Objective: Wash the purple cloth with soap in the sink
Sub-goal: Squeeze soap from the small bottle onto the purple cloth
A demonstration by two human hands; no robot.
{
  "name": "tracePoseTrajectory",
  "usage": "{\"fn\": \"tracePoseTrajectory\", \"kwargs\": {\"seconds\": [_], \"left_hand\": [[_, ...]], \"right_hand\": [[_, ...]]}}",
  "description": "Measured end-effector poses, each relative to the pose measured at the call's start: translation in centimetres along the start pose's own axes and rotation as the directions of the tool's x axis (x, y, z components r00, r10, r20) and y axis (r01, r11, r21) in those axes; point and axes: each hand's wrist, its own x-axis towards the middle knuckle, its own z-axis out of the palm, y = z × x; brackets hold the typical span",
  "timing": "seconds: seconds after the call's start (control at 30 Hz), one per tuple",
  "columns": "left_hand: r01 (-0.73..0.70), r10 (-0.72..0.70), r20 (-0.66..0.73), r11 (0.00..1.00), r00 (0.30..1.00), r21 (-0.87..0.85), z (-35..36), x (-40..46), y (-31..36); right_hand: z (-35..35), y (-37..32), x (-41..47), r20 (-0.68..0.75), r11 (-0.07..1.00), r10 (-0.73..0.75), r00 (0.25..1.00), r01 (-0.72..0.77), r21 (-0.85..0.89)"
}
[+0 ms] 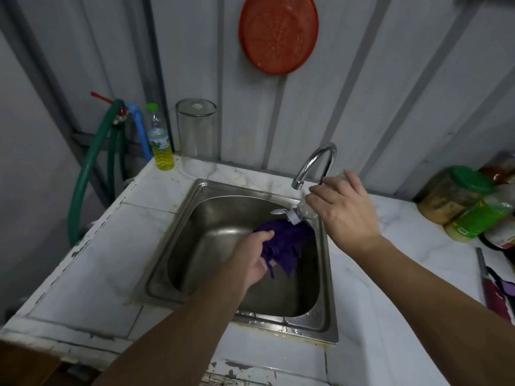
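Observation:
A bunched purple cloth (289, 243) hangs inside the steel sink (195, 207), toward its right wall, and my left hand (255, 259) grips its lower left part. My right hand (342, 210) holds a clear soap bottle (305, 210) tipped down to the left, its white flip cap open right above the cloth. A chrome tap (315, 165) curves over the sink's back right corner, just behind the bottle. No water runs from it.
On the white tiled counter (106, 260) stand a bottle of yellow liquid (160, 140) and a tall clear glass (196, 135) at the back left. Green-lidded jars (457, 196) crowd the right. A green hose (92, 168) hangs at left, a red strainer (278, 33) on the wall.

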Motion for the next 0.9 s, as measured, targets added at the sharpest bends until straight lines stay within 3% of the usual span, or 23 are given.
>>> {"fn": "tracePoseTrajectory", "kwargs": {"seconds": [0.67,0.9], "left_hand": [[-0.009,0.010,0.055,0.999,0.998,-0.031,-0.8,1.3,1.4],[-0.009,0.011,0.066,0.999,0.998,-0.030,-0.9,1.3,1.6]], "right_hand": [[1.9,-0.4,0.6,-0.011,0.998,0.057,0.998,-0.057,-0.005],[2.2,-1.3,0.0,0.065,0.978,0.202,0.977,-0.205,0.031]]}}
